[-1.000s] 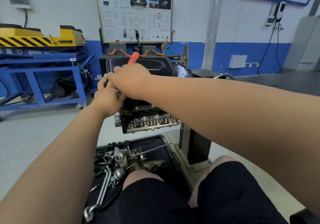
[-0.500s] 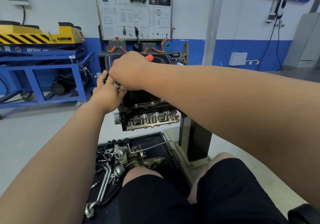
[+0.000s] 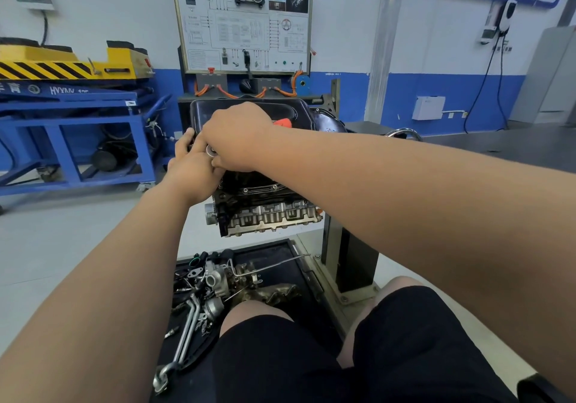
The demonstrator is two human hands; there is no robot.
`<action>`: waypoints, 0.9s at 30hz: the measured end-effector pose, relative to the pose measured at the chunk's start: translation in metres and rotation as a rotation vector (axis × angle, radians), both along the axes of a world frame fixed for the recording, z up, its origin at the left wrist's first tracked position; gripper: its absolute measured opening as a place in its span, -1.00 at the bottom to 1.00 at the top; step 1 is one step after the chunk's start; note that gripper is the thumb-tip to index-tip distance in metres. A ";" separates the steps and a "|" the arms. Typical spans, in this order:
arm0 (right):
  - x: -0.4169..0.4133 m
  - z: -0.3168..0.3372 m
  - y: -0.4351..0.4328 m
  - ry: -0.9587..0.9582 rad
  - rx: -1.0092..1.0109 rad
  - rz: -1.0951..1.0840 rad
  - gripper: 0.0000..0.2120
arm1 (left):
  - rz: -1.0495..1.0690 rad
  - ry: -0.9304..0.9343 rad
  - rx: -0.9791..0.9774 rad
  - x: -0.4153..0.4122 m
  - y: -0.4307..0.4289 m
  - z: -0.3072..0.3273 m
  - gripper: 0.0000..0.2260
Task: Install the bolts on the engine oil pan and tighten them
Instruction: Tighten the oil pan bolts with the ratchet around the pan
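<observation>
Engine: grey metal engine block (image 3: 268, 212) on a stand, ahead of the knees.
Pan: black oil pan (image 3: 299, 113) sits on top of the engine.
Right hand: right hand (image 3: 237, 137), arm outstretched, knuckles up, fingers curled round the orange-red tool handle (image 3: 283, 123) over the pan's near-left corner.
Left hand: left hand (image 3: 191, 169) touches that corner, thumb raised; its grip is hidden.
Socket: silver round metal piece (image 3: 211, 151) between both hands.

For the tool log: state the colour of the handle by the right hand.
Orange-red handle, seen in the head view.
</observation>
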State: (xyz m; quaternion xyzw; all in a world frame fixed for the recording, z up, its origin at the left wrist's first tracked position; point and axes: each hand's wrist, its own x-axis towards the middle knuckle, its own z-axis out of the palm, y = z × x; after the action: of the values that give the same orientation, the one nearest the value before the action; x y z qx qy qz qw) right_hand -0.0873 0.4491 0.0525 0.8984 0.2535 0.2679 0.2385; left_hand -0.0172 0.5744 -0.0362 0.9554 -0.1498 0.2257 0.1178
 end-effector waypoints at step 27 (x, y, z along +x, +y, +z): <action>0.012 0.033 -0.034 0.320 0.488 0.331 -0.66 | -0.009 -0.217 -0.382 -0.041 -0.017 0.022 -0.77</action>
State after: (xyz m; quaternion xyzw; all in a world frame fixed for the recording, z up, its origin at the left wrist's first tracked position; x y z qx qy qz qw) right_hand -0.0752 0.4150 0.0856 0.9063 0.3587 0.2113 -0.0734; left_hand -0.0587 0.5570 -0.0144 0.8851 -0.1206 0.3510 0.2808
